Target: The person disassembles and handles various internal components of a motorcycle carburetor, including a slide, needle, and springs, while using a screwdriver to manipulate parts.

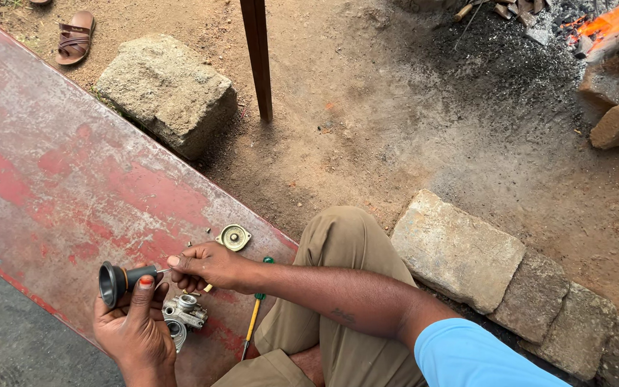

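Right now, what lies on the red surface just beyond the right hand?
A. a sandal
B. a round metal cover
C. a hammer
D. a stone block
B: the round metal cover lies on the red surface just past the right hand.

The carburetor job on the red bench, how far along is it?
Stripped down, it seems: a round metal cover and small bits lie loose on the red bench. In hand: the left hand holds a black funnel-shaped part while the right hand works its thin needle. The carburetor body sits open; a green-handled screwdriver waits.
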